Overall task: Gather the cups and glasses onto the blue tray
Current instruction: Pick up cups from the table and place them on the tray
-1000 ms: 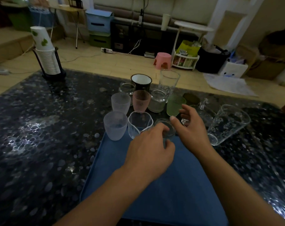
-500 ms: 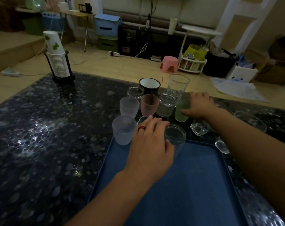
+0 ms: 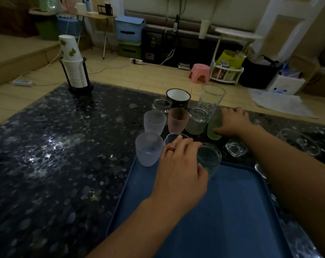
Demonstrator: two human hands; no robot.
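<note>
Fingers of my left hand curl round a clear glass jar at the far edge of the blue tray, thumb against its near wall. My right hand wraps the green frosted cup, which stands off the tray among the others (most of the cluster sits on the dark table). I judge this the gathering step: next, lift the green cup clear of its neighbours and set it beside the jar.
</note>
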